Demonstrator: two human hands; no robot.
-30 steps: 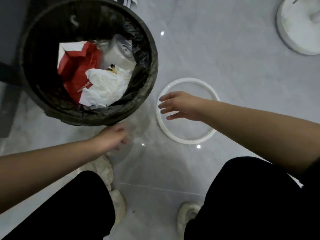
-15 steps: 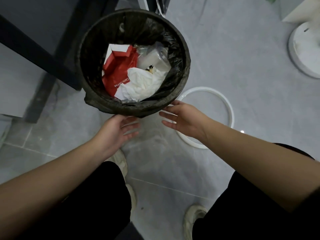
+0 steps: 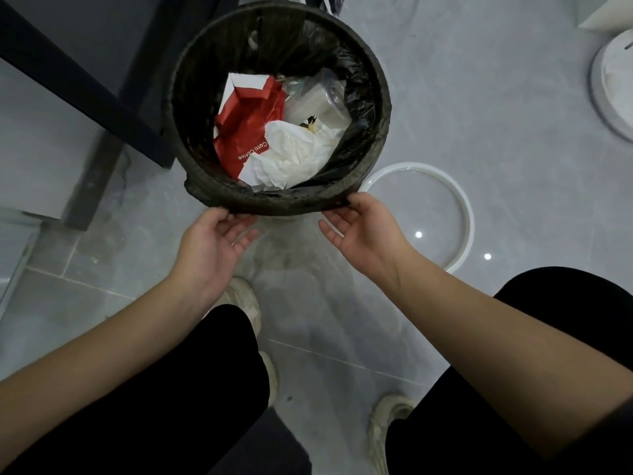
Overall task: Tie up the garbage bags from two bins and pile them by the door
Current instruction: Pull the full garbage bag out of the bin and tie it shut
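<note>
A round bin point(image 3: 383, 97) stands on the grey floor, lined with a black garbage bag point(image 3: 356, 156) folded over its rim. Inside lie a red paper bag point(image 3: 246, 138), crumpled white paper point(image 3: 294, 159) and a clear plastic cup point(image 3: 318, 101). My left hand point(image 3: 212, 245) reaches the near rim from the left, palm up, fingertips touching the bag's folded edge. On the right, my right hand point(image 3: 363, 228) has its thumb and fingertips at the same edge. Whether either hand grips the plastic is not plain.
A white ring point(image 3: 459, 200) lies flat on the floor right of the bin. A white round base point(image 3: 606, 77) stands at far right. Dark furniture legs point(image 3: 102, 108) are left of the bin. My knees and shoes fill the lower view.
Both hands have moved up from the floor beside the white ring to the bin's near rim. The view has shifted so the bin sits nearer the middle.
</note>
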